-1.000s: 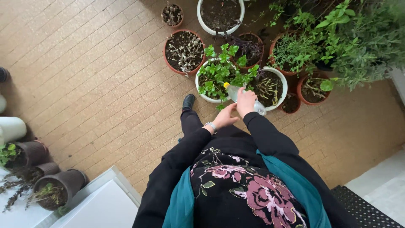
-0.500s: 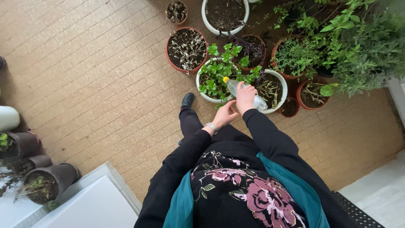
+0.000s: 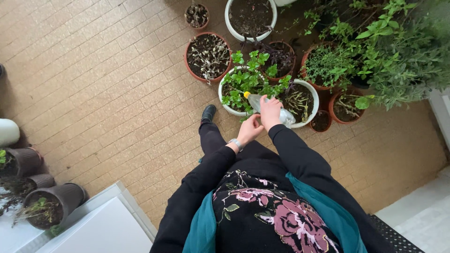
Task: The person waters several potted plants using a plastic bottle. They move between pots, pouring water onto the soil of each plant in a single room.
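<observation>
Three dark pots [image 3: 47,206] stand at far left beside a white counter [image 3: 101,229]. The left hand [image 3: 251,130] hangs loosely curled and empty, just beside the right hand [image 3: 270,110], whose grip is wrapped around a clear bottle [image 3: 255,100]. The bottle's yellow cap [image 3: 246,94] tilts over the white pot [image 3: 229,107] of green leaves; clay pots [image 3: 206,56] crowd the tiled floor [image 3: 108,93] beyond.

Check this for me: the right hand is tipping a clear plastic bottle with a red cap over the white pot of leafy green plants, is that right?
Not quite. In the head view the cap is yellow, not red. The rest holds: the right hand tips the clear plastic bottle over the white pot of leafy green plants.
</observation>
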